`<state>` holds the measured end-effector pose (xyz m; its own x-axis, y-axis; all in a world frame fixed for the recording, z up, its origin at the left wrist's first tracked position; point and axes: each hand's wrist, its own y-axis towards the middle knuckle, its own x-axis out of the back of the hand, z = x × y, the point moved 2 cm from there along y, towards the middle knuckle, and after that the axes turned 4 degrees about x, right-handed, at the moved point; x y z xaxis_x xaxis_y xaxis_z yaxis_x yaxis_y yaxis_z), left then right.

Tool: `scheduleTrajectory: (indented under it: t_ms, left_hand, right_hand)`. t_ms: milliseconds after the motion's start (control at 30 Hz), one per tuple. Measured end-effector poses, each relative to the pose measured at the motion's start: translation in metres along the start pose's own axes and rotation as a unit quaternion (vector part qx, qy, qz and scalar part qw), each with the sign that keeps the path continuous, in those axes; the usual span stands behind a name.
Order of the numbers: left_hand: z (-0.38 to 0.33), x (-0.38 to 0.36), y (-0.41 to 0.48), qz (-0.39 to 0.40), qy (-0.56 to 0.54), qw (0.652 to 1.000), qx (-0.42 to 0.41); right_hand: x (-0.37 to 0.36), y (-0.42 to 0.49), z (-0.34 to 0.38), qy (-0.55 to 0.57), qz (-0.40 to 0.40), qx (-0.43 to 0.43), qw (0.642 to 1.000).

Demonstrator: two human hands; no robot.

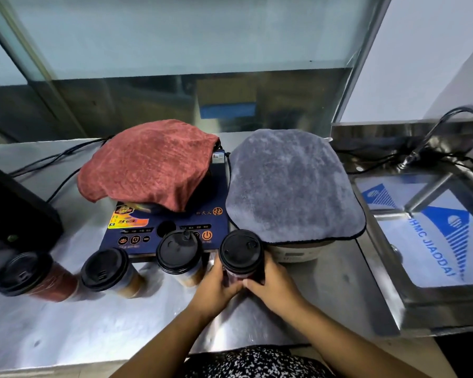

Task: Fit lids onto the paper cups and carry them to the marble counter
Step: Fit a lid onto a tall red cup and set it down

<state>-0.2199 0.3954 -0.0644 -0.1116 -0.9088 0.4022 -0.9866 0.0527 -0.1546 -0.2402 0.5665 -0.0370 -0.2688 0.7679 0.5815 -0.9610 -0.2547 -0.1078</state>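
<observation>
Both of my hands are wrapped around the rightmost cup (242, 264): my left grip (219, 287) curls round its left side and my right grip (273, 287) round its right side, fingertips meeting in front of the cup wall. A black lid (241, 248) already sits on its rim. I cannot tell whether its base rests on the steel bench (93, 331) or is lifted just off it. To my left, three more lidded cups stand in a row on the bench. The nearest cup (179, 259) is just beside my left grip, and its lid carries a small upright plug. The middle cup (107, 271) stands further left. The far-left cup (30, 274) has a reddish wall. Behind the row lies a dark blue induction cooker (172, 227), and a red cloth (148, 162) is draped over something on top of it. Right of that, a grey cloth (290, 184) covers a second appliance. A steel sink (393, 274) with a curved tap (453, 129) sits at the far right.
</observation>
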Motion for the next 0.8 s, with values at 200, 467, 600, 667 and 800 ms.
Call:
scheduleTrajectory:
  t_ms: [200, 467, 600, 667, 800]
  left_hand:
    - [0.008, -0.005, -0.003, -0.01, 0.0, 1.0, 0.028]
    - [0.004, -0.004, -0.021, 0.034, -0.038, 0.994, 0.098]
    - [0.02, 0.007, -0.045, 0.053, 0.058, 0.99, 0.118]
    - [0.027, 0.015, -0.052, 0.066, 0.118, 0.986, 0.095]
    - [0.03, 0.033, -0.067, 0.12, 0.185, 0.973, 0.066]
  right_hand:
    - [-0.008, -0.009, -0.004, 0.046, -0.01, -0.042, 0.998]
    - [-0.019, -0.031, -0.013, 0.019, 0.032, -0.09, 0.995]
    - [-0.024, -0.046, -0.019, -0.031, 0.077, -0.1, 0.992]
    - [-0.024, -0.052, -0.024, -0.077, 0.104, -0.096, 0.987]
    - [-0.019, -0.068, -0.03, -0.147, 0.131, -0.103, 0.975]
